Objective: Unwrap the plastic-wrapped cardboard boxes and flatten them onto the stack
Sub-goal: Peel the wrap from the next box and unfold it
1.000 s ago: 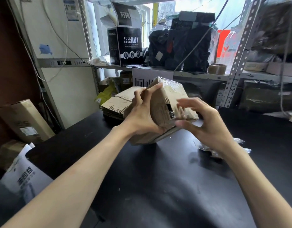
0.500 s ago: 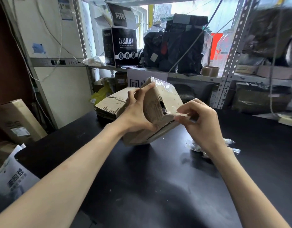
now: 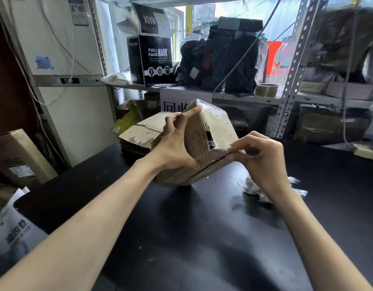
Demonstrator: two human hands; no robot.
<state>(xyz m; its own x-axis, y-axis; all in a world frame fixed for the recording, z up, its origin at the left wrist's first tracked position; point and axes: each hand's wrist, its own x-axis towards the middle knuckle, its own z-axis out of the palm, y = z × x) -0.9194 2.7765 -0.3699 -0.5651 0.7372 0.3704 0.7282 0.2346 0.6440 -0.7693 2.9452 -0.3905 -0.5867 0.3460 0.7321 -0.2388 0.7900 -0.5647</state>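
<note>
At a black tabletop (image 3: 181, 238), the left hand (image 3: 175, 148) grips a tilted plastic-wrapped cardboard box (image 3: 212, 127). The right hand (image 3: 263, 162) pinches the wrap at its 4 o'clock corner. Crumpled plastic (image 3: 250, 185) lies under that wrist. The flattened stack (image 3: 139, 137) sits at 10 o'clock. On the shelf at 12 o'clock, a black carton (image 3: 154, 61) reads "FULL FACE MASK".

Stack (image 3: 137, 135): right part hidden behind box (image 3: 217, 127) and left hand (image 3: 175, 150). Loose wrap (image 3: 251, 185) half covered by right hand (image 3: 265, 162). Sign (image 3: 170, 97) lettering blocked by box. Upper-right shelf goods (image 3: 338, 38) blurred. Bag (image 3: 11, 234) cut by left edge.
</note>
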